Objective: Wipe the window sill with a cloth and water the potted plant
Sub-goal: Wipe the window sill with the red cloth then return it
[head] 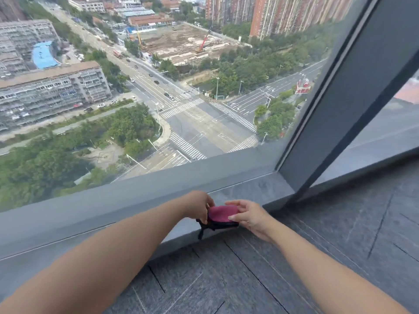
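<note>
At the window sill [256,186] edge, a pink cloth [222,213] is gripped at 9 o'clock by the left hand [197,207]. Its 3 o'clock end is pinched by the right hand [249,216].

The cloth [223,214] is small and bunched, magenta on top with a black underside and a black strand hanging from its left end. It is at the front edge of the grey window sill [251,188], toward the right corner. The left hand [197,207] and right hand [249,216] each hold one end.
</note>
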A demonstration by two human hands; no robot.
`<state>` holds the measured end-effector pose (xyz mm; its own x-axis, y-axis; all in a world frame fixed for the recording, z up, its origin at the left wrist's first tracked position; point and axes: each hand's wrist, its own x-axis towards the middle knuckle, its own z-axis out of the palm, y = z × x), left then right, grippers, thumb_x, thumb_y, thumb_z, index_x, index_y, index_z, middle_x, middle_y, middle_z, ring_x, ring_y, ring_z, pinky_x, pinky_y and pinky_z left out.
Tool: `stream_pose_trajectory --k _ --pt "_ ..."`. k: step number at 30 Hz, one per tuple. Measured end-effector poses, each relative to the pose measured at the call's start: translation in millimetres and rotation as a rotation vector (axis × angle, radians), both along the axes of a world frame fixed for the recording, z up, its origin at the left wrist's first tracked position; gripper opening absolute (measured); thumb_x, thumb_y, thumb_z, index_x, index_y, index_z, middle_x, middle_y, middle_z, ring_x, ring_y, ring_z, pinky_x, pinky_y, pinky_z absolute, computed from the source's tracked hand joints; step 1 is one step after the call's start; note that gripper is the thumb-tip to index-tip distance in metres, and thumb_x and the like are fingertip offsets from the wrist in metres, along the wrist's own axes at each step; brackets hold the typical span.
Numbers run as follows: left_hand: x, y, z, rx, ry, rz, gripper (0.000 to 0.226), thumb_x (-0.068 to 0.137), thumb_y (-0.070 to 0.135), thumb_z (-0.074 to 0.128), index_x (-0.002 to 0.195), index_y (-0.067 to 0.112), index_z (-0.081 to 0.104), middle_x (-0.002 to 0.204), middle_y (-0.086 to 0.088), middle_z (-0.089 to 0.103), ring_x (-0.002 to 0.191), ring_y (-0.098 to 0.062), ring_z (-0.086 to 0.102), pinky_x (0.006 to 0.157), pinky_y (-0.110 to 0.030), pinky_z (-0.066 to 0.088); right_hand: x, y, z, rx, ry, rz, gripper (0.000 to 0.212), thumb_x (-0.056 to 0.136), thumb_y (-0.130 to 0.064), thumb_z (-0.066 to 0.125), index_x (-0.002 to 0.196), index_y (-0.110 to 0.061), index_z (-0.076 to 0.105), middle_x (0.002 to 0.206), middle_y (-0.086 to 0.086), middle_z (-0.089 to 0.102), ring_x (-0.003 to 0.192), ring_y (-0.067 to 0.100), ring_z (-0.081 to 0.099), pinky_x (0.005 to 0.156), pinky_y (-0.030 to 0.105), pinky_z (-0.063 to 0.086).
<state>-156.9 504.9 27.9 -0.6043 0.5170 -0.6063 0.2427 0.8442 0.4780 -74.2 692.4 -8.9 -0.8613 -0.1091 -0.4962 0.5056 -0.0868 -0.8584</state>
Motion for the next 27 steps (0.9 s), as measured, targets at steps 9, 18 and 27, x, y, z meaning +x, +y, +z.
stream_pose_trajectory --k 9,18,27 --pt "-23.3 102.2 -49.1 -0.043 0.274 -0.21 0.027 0.079 0.034 0.07 0.105 0.028 0.075 0.107 0.0 0.067 0.102 -0.021 0.061 0.084 -0.028 0.052 2.9 74.8 -37.4 0.155 -0.073 -0.173 0.025 0.082 0.017 0.059 0.095 -0.004 0.068 0.087 0.011 0.066 0.075 0.017 0.063 0.064 0.021 0.05" --pt "-54.7 176.9 -83.3 0.14 0.471 -0.283 0.032 0.084 0.014 0.052 0.106 0.031 0.069 0.093 -0.001 0.072 0.087 -0.027 0.066 0.071 -0.037 0.056 -34.1 128.8 -65.6 0.586 -0.036 -0.407 0.033 0.081 0.007 0.064 0.091 -0.023 0.073 0.106 0.005 0.073 0.103 0.023 0.064 0.086 0.029 0.051" --pt "-102.4 235.9 -115.6 0.107 0.425 -0.491 0.082 0.085 -0.006 0.033 0.155 0.031 0.011 0.142 -0.007 0.042 0.119 -0.031 0.041 0.09 -0.033 0.042 -66.9 162.8 -95.5 1.116 0.096 -0.356 0.065 0.09 0.014 0.037 0.14 -0.024 0.052 0.155 -0.008 0.038 0.147 0.016 0.027 0.118 0.032 0.024"
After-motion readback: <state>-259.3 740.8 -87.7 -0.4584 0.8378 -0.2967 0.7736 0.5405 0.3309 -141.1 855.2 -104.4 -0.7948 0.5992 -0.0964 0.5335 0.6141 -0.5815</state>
